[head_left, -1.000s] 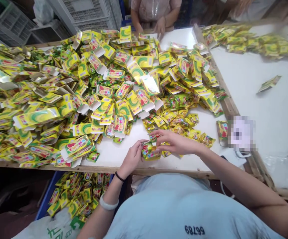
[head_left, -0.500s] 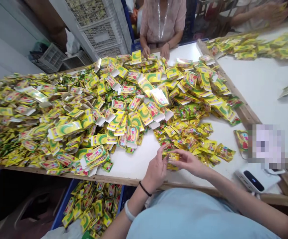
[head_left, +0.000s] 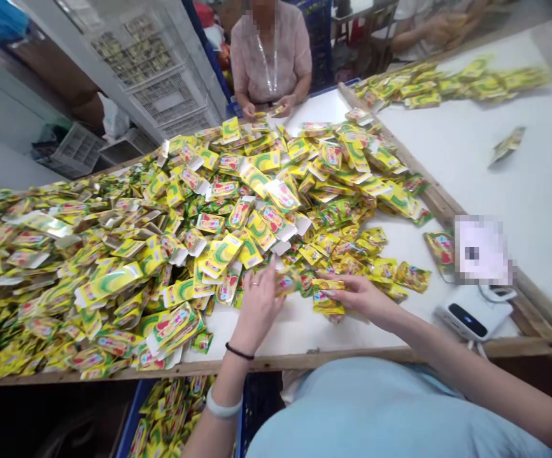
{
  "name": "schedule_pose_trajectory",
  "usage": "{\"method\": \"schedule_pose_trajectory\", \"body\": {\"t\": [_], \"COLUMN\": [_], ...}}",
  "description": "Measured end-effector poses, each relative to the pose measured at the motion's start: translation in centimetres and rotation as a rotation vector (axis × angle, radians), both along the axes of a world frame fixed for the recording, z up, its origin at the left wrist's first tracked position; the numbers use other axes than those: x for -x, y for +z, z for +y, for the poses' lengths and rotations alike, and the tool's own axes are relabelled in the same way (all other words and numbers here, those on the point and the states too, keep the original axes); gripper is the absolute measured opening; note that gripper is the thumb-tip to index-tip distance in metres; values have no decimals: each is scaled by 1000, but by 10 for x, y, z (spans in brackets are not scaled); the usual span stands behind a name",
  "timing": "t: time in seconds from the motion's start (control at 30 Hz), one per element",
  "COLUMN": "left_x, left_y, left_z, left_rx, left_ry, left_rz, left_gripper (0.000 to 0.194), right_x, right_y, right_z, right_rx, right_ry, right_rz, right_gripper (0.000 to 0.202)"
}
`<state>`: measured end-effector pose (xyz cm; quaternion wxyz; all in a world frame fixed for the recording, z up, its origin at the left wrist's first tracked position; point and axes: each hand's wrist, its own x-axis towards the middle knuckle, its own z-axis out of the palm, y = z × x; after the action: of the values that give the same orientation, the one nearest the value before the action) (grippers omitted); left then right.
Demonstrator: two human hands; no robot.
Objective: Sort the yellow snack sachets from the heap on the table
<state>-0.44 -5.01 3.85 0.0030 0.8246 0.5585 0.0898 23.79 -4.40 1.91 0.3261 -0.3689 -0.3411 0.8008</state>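
My right hand point(head_left: 366, 302) pinches a yellow sachet point(head_left: 328, 301) between thumb and fingers, low over the white tabletop. To its left, my left hand point(head_left: 260, 299) reaches to the edge of the carton heap, fingers stretched out and partly blurred. A smeared sachet point(head_left: 287, 281) shows beside its thumb; whether they touch is unclear. Just beyond the fingertips lie flat yellow-green cartons point(head_left: 224, 254) with white end flaps. A pile of small yellow sachets point(head_left: 347, 248) lies past my right hand.
Cartons and sachets cover the table's left side. A wooden strip point(head_left: 414, 162) divides the table. A white device point(head_left: 467, 315) with a cable stands at right. Below the front edge is a blue crate point(head_left: 132, 416) of packets. A co-worker point(head_left: 270, 57) sits opposite, handling packets.
My hands were together at the yellow sachet; now the left has moved away, left and forward to the cartons, while the right keeps the sachet. The view has shifted to the right.
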Motion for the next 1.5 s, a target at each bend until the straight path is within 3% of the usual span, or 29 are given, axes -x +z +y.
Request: {"method": "schedule_pose_trajectory", "body": {"t": [0.07,0.13,0.2,0.27,0.3,0.37,0.43,0.5,0.57,0.67,0.73,0.8,0.87,0.93,1.07,1.2,1.33,1.5], "left_x": [-18,-28,-35,-43,-49,-62,-73,-78,-80,-85,-91,-96,-97,-96,-93,-96,-95,-88], "left_y": [5,7,5,1,0,2,9,16,21,20,18,19,21,20,7,-7,-11,-12], "left_z": [-12,-18,-16,-11,-9,-6,-4,-2,-2,-9,-15,-22,-27,-31,-39,-48,-53,-51], "left_rx": [27,-54,-182,-105,1,224,308,335,437,775,972,1073,1078,1041,1039,1110,1106,1195], "left_ry": [-205,-230,-43,146,181,160,160,200,194,128,92,74,60,25,-39,-61,-13,-95], "left_rz": [-84,-218,-449,-782,-929,-1159,-1345,-1547,-1663,-1607,-1541,-1466,-1364,-1255,-1164,-1119,-1125,-1208], "left_gripper": [76,77,91,105,101,73,49,36,31,34,37,37,32,25,19,22,24,30], "right_x": [3,5,3,1,0,-2,-6,-14,-25,-38,-40,-38,-36,-37,-41,-37,-33,-40], "right_y": [-1,1,3,5,6,6,6,12,25,52,66,74,76,75,74,78,77,64], "right_z": [-2,-2,0,1,0,-4,-10,-15,-16,-9,-4,-2,-3,-7,-16,-20,-18,-9], "right_rx": [-15,-51,-71,-36,-7,42,54,3,-112,-348,-581,-868,-1111,-1221,-1270,-1267,-1178,-950], "right_ry": [7,-36,-115,-135,-113,-31,28,-40,-234,-521,-566,-457,-216,63,476,661,626,374], "right_rz": [2,1,74,192,239,269,221,122,2,-156,-242,-349,-467,-589,-844,-881,-833,-637], "right_gripper": [41,36,35,39,40,42,42,39,32,21,18,17,14,18,20,16,18,16]}}
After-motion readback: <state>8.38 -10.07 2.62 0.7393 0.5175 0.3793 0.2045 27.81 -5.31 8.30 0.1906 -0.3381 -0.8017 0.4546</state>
